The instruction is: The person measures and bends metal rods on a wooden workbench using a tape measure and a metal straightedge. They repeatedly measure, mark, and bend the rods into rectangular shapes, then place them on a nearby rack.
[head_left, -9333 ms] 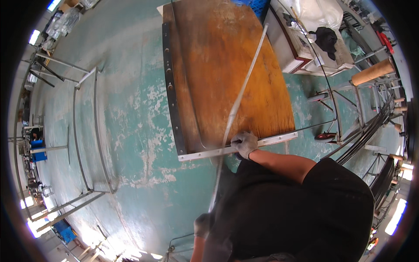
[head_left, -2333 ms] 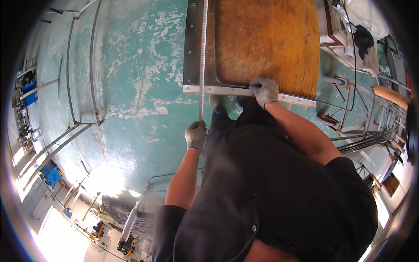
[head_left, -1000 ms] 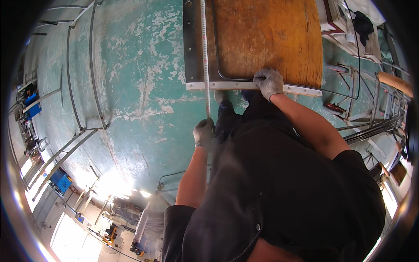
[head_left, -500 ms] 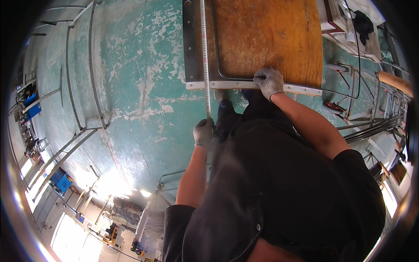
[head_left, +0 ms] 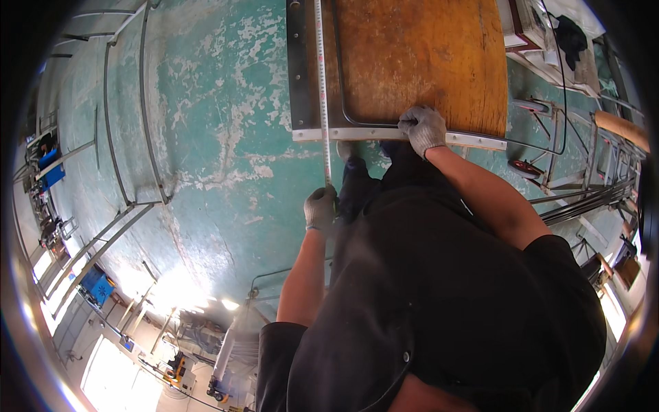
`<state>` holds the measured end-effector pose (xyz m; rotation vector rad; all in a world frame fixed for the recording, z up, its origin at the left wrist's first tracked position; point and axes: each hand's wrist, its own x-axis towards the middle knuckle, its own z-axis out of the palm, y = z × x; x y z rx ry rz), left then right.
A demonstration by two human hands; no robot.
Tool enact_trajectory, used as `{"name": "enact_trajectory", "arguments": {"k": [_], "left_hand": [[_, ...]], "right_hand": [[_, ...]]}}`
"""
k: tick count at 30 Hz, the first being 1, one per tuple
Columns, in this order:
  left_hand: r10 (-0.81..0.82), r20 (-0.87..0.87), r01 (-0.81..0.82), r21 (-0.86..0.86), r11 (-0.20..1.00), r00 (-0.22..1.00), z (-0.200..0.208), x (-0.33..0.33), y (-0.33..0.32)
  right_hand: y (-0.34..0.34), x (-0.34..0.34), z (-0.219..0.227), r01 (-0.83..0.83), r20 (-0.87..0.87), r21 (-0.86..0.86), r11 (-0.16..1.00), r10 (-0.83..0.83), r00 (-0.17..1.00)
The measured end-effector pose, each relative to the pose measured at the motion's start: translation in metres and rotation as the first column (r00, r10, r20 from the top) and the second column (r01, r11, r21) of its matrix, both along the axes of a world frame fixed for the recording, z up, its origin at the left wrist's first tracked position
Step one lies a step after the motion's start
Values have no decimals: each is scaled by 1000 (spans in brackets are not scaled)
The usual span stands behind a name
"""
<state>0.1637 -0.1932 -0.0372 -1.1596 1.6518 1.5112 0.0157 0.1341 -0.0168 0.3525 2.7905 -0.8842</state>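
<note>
My gloved left hand clamped on near end of measuring tape. Tape drawn out over wooden tabletop, just left of one leg of black rod; not yet wound in. Rod bends, I judge, already formed. My gloved right hand clamped on rod, by metal edge strip.

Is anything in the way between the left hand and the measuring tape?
Nothing visible but the glove: the left hand holds the tape, which runs over the metal strip and the board, with the rod beside it, not across.
</note>
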Motion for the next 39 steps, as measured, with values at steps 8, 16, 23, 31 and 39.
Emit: {"name": "enact_trajectory", "arguments": {"k": [8,16,23,31,39], "left_hand": [[85,-178,-71,86,994,980,4,6,5],[175,-283,-94,277,956,943,31,-103,77],[142,-321,-84,188,979,936,39,-204,131],[164,-259,-132,137,982,952,-7,-209,124],[114,-305,-113,21,993,946,-9,-206,125]], "right_hand": [[3,3,-11,-22,-162,-8,1000,20,987],[4,-3,5,-103,93,202,974,85,992],[10,4,11,-32,-51,102,994,38,998],[135,24,25,357,-364,61,932,-312,878],[455,89,-36,774,394,-444,-451,-874,-284]]}}
